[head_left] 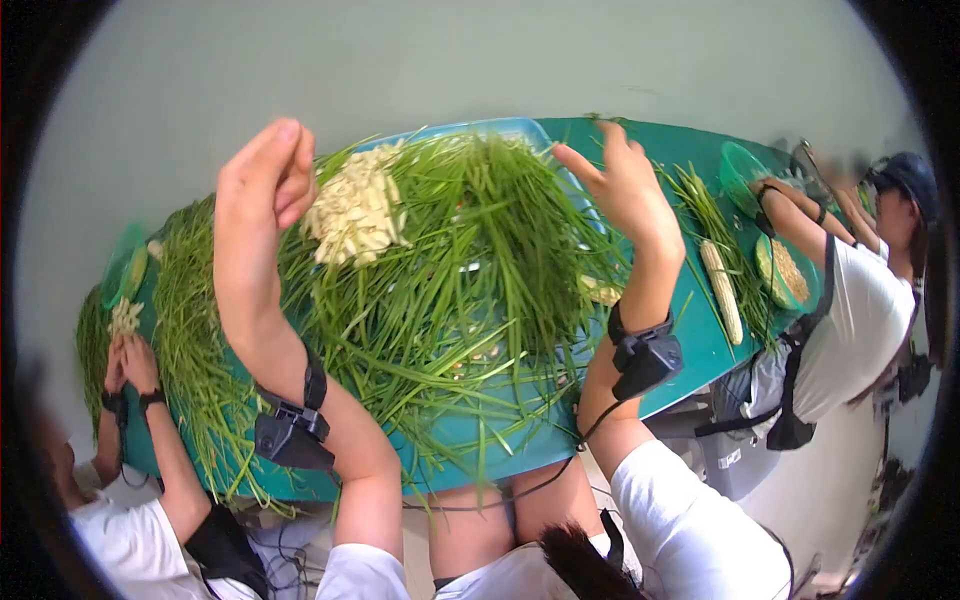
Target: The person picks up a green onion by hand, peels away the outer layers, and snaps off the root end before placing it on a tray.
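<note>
My left hand [268, 175] is raised at the left of a heap of long green chives [480, 230]. Its fingers are curled in, and whatever they may hold is hidden. Right by those fingers lies a pile of short pale pieces [358, 205], on top of the chives. My right hand [625, 185] hovers over the right rim of a blue tray [520, 127], thumb and fingers spread apart with nothing seen in the palm. Small dark green bits [604, 119] show beside its fingertips. Dark strapped devices sit on both my forearms.
More chives [200, 300] cover the left of the green table [690, 345]. A corn cob [720, 290] lies on the right, near green baskets [740, 175]. One co-worker's hands [132, 362] are at the left; another person [850, 270] works at the right.
</note>
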Action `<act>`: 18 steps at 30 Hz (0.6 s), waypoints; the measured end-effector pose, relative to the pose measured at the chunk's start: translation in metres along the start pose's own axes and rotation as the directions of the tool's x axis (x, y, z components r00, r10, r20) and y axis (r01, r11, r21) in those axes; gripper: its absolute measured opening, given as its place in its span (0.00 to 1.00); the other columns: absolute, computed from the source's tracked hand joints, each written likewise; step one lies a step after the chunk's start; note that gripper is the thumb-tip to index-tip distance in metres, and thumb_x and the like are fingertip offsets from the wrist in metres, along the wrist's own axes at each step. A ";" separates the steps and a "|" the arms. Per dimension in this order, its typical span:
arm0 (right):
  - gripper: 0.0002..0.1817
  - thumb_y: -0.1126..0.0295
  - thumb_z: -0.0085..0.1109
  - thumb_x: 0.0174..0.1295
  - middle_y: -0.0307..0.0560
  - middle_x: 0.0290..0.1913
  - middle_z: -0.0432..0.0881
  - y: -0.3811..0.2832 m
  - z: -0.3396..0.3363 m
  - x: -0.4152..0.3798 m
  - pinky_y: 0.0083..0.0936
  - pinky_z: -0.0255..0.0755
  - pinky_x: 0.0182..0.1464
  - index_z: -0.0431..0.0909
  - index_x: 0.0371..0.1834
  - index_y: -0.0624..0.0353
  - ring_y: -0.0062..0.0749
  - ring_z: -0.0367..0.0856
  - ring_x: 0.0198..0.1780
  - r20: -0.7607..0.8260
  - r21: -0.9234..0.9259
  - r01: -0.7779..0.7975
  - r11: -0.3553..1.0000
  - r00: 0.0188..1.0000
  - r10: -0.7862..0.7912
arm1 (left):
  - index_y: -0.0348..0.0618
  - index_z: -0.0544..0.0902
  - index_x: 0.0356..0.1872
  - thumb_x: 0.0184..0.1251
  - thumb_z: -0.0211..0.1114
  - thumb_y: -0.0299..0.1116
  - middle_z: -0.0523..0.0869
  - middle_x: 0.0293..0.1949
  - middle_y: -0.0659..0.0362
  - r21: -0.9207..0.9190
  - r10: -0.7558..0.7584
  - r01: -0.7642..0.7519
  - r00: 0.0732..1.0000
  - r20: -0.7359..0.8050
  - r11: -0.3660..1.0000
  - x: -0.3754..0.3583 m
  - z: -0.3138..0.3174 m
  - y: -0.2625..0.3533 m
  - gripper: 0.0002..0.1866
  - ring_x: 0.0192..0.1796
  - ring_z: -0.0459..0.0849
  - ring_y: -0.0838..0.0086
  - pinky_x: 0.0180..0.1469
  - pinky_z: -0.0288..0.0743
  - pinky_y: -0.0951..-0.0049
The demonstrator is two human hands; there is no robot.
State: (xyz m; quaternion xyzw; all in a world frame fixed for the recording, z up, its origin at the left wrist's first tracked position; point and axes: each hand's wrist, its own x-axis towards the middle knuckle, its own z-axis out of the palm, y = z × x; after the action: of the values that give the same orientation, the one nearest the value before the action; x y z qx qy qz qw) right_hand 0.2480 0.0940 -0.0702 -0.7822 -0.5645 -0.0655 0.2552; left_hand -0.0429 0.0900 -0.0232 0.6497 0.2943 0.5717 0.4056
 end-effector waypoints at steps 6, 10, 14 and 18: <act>0.28 0.49 0.61 0.56 0.68 0.34 0.79 -0.009 0.000 -0.008 0.44 0.72 0.44 0.76 0.34 0.70 0.61 0.78 0.40 0.066 0.367 0.360 0.858 0.910 -0.409 | 0.39 0.77 0.33 0.66 0.58 0.37 0.73 0.20 0.67 0.275 -0.325 0.249 0.904 0.277 0.929 0.025 0.015 -0.076 0.11 0.23 0.69 0.85 0.26 0.62 0.84; 0.28 0.47 0.58 0.59 0.62 0.29 0.80 -0.015 0.004 -0.007 0.38 0.72 0.39 0.77 0.44 0.67 0.54 0.80 0.36 0.293 0.241 0.391 0.889 0.844 -0.450 | 0.39 0.79 0.40 0.53 0.69 0.34 0.84 0.33 0.55 0.596 -0.230 0.036 0.940 0.252 0.802 0.033 0.034 -0.151 0.15 0.37 0.82 0.67 0.42 0.74 0.70; 0.27 0.50 0.57 0.60 0.61 0.26 0.79 -0.024 -0.002 -0.008 0.37 0.71 0.36 0.77 0.45 0.67 0.50 0.80 0.32 0.328 0.278 0.335 0.900 0.848 -0.416 | 0.41 0.76 0.49 0.47 0.73 0.34 0.82 0.45 0.53 0.833 -0.117 -0.096 0.975 0.189 0.545 0.025 0.057 -0.196 0.25 0.52 0.76 0.56 0.54 0.68 0.63; 0.25 0.51 0.59 0.58 0.67 0.34 0.79 -0.024 -0.001 -0.007 0.41 0.72 0.43 0.77 0.33 0.70 0.59 0.77 0.41 0.346 0.275 0.282 0.919 0.863 -0.368 | 0.46 0.73 0.55 0.45 0.74 0.32 0.81 0.49 0.56 0.927 -0.159 -0.049 0.980 0.116 0.372 0.020 0.063 -0.207 0.31 0.59 0.69 0.56 0.60 0.58 0.56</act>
State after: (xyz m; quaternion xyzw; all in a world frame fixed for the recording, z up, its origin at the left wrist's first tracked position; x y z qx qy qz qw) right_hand 0.2234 0.0929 -0.0643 -0.6400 -0.7320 0.1112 0.2056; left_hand 0.0388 0.1979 -0.1925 0.8049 0.5461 0.2317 0.0170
